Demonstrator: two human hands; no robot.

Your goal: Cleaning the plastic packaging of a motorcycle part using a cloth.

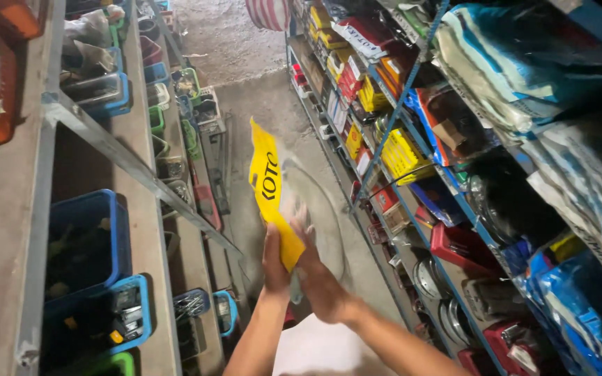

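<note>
A flat yellow package (267, 186) with black lettering and a clear plastic part stands upright in the middle of the aisle, held from below. My left hand (275, 263) grips its lower left edge. My right hand (320, 275) clasps the lower right side, fingers wrapped over the clear plastic. Both forearms come up from the bottom of the view. What lies inside the clear part is blurred.
A narrow concrete aisle (273, 111) runs ahead. Metal shelves on the left hold blue bins (88, 240) of small parts. A blue-framed rack (412, 76) on the right is packed with red and yellow boxes, bagged goods and round metal parts.
</note>
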